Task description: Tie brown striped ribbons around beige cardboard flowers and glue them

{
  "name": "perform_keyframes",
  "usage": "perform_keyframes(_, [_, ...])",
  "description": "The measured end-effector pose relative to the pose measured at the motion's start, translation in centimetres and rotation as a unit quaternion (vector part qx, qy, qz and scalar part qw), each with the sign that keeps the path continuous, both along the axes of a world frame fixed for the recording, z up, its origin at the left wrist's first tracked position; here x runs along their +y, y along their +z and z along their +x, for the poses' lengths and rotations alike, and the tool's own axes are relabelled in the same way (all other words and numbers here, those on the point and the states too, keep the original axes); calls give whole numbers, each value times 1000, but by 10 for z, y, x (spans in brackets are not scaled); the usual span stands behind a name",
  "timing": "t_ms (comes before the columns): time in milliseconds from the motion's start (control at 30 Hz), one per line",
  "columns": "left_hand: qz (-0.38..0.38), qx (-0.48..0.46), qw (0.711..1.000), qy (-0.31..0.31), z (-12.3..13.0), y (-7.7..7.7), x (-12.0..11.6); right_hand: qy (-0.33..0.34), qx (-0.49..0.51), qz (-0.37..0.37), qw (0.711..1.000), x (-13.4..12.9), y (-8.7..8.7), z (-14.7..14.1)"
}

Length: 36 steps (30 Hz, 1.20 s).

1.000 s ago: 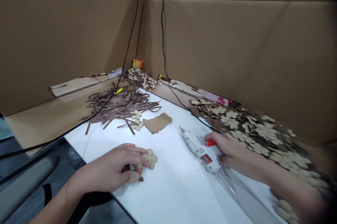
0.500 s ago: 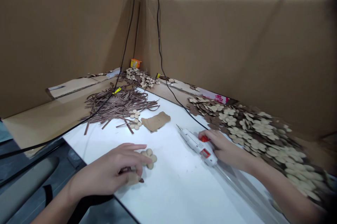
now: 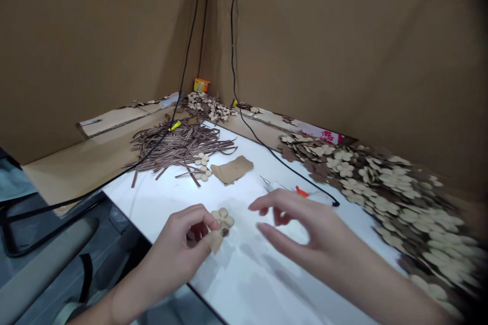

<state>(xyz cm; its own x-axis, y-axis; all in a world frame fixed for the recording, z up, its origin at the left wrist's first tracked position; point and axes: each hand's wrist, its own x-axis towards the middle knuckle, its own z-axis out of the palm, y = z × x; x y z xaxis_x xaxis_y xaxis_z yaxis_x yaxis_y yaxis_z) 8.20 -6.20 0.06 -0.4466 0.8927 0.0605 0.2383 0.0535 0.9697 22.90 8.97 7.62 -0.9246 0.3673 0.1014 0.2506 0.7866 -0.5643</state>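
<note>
My left hand [image 3: 181, 243] pinches a small beige felt piece with a rolled brown end [image 3: 216, 241] between thumb and fingertips. Just behind it, partly covered, a beige felt flower [image 3: 224, 217] shows over the white board; whether they touch I cannot tell. My right hand [image 3: 301, 223] hovers to the right with thumb and fingers apart and nothing between them. Beyond that hand lies a white glue gun [image 3: 270, 184] with a red trigger, its metal nozzle pointing left; most of its body is hidden behind the hand.
A pile of brown strips [image 3: 179, 144] lies at the back left of the white board [image 3: 244, 294]. Beside it is a torn brown cardboard scrap [image 3: 232, 169]. Heaped beige and brown flowers [image 3: 385, 187] line the right. A black cord [image 3: 274, 154] crosses the board; cardboard walls [image 3: 324, 45] stand behind.
My right hand has let go of the glue gun and moved left, opening. My left hand has turned, bringing the brown-ended piece up beside the flower. The view has shifted slightly.
</note>
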Motion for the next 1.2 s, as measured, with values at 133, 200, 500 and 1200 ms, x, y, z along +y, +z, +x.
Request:
perform_keyframes(133, [3, -9, 1000, 18, 9, 0, -1, 8, -31, -220, 975, -19, -21, -23])
perform_keyframes(200, [2, -4, 1000, 24, 12, -1, -2, -3, -24, -274, 961, -19, -30, -26])
perform_keyframes(500, [0, 9, 999, 38, 16, -3, -1, -1, 15, -376, 926, -17, -46, -24])
perform_keyframes(1200, [-67, -81, 992, 64, 16, 2, 3, -21, 14, -349, 937, -18, -54, -25])
